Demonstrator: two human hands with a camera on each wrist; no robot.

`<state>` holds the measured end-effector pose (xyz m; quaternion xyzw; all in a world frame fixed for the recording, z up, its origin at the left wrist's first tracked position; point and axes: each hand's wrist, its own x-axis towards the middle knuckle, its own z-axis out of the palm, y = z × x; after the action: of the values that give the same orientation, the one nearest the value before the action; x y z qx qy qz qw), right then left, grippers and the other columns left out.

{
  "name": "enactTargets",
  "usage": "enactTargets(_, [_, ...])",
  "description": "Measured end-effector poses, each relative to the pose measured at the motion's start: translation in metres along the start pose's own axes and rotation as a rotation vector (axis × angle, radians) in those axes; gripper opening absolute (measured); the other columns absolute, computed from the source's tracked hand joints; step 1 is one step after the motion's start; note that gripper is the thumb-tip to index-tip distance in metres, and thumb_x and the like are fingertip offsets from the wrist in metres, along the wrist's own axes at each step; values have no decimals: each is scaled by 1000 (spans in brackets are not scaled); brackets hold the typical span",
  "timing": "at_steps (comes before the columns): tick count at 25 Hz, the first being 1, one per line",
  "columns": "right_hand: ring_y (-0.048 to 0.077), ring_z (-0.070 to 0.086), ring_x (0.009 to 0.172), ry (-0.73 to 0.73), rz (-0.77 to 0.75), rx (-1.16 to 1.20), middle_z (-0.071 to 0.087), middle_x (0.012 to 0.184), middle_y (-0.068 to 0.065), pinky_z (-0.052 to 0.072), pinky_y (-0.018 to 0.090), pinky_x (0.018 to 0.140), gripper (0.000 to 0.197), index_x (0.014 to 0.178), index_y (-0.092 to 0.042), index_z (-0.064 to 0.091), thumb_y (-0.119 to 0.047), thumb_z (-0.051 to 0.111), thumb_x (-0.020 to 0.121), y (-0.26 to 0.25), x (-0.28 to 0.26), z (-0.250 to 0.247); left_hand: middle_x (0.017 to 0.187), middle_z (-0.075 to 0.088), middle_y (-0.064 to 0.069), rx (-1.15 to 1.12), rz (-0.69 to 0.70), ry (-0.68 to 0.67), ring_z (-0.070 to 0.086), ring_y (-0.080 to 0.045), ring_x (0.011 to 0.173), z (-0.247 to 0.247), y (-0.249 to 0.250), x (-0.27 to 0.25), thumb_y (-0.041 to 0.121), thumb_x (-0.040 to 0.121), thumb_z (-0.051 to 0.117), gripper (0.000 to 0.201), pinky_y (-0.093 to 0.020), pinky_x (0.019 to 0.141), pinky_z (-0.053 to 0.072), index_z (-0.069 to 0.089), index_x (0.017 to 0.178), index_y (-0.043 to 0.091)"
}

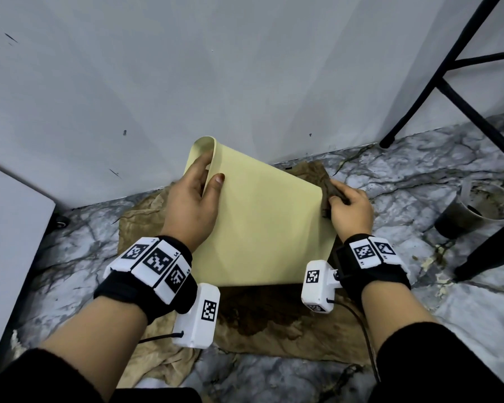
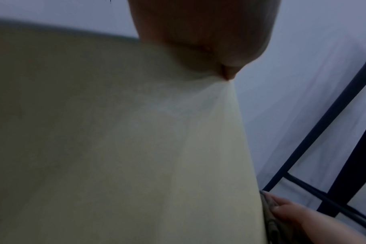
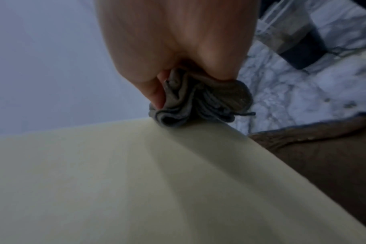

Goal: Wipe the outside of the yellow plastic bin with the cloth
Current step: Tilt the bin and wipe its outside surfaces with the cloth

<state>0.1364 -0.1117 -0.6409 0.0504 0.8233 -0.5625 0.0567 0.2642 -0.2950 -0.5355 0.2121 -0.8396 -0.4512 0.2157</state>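
The yellow plastic bin (image 1: 262, 225) is tipped over a brown sheet (image 1: 288, 324) spread on the marble floor (image 1: 437, 324). Its rim is gripped by the left hand (image 1: 191, 205), thumb on the outside wall and fingers curled inside. At its far right edge, a bunched cloth (image 3: 190, 102) is pinched by the right hand (image 1: 351, 209) and pressed against the bin. Beyond, a soiled cup (image 1: 474, 210) is seen beside black metal legs (image 1: 454, 91), before a white wall (image 1: 186, 68).

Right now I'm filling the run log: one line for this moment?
left hand grips yellow plastic bin rim | right hand presses bunched brown cloth on bin's right edge | wiping underway
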Motion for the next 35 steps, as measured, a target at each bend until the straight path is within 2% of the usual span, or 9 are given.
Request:
enactTargets(6, [28, 45, 113, -132, -346, 84, 58, 109, -1, 36, 32, 102, 38, 110, -30, 63, -9, 50, 82, -72, -33, 18, 130, 57, -4, -144, 16, -32, 50, -16, 125, 4, 7, 2, 14, 91, 51, 38, -40, 107, 40, 48, 128, 21])
enactTargets(9, [24, 45, 112, -161, -408, 132, 53, 99, -9, 37, 28, 99, 37, 110, -29, 64, -9, 50, 82, -92, -46, 22, 122, 56, 11, -136, 83, -89, 54, -6, 117, 0, 7, 3, 9, 90, 50, 36, -32, 105, 42, 50, 119, 29])
enactTargets(12, [25, 45, 111, -133, -400, 153, 53, 99, -9, 37, 28, 100, 36, 109, -28, 64, -8, 52, 82, -92, -51, 23, 116, 57, 7, -111, 33, -137, 59, 7, 97, -1, 19, 11, 0, 89, 48, 34, -16, 93, 46, 51, 112, 26])
enactTargets(17, [20, 43, 105, -146, -410, 118, 53, 98, -10, 34, 22, 95, 36, 109, -30, 64, -9, 53, 82, -91, -61, 22, 130, 57, -7, -81, -51, -100, 52, -14, 120, 5, 35, 13, 19, 90, 52, 42, -34, 105, 42, 45, 130, 9])
enactTargets(21, [17, 39, 101, -167, -430, 84, 52, 98, -10, 32, 19, 94, 36, 110, -30, 64, -9, 53, 83, -94, -72, 24, 121, 62, -10, -52, -64, -34, 57, -20, 112, 6, 35, 15, 36, 82, 48, 53, -43, 101, 44, 49, 128, 10])
enactTargets(24, [16, 38, 100, -162, -480, 113, 51, 97, -12, 33, 22, 96, 35, 109, -29, 64, -11, 51, 81, -103, -77, 26, 122, 63, -11, -79, -43, 6, 58, -22, 112, 3, 35, 12, 26, 85, 49, 45, -43, 101, 45, 51, 127, 9])
enactTargets(27, [14, 36, 98, -190, -516, 103, 52, 98, -10, 33, 23, 95, 35, 109, -28, 64, -12, 51, 82, -109, -83, 32, 102, 66, -17, -66, -41, 4, 61, -27, 95, 2, 32, 8, 26, 81, 49, 43, -43, 92, 48, 53, 122, 14])
enactTargets(31, [16, 36, 101, -214, -505, 87, 54, 102, -9, 31, 20, 96, 33, 112, -30, 63, -13, 53, 85, -100, -82, 34, 90, 58, 2, 32, -33, -19, 58, -20, 91, 5, 28, 5, 27, 88, 47, 39, -36, 88, 45, 50, 126, 16])
enactTargets(35, [16, 36, 104, -173, -390, 60, 52, 102, -9, 27, 16, 92, 34, 110, -30, 64, -10, 52, 84, -72, -64, 27, 101, 58, 5, 106, -18, 6, 55, -13, 94, 0, 22, 7, 20, 94, 42, 36, -25, 81, 41, 48, 129, 17])
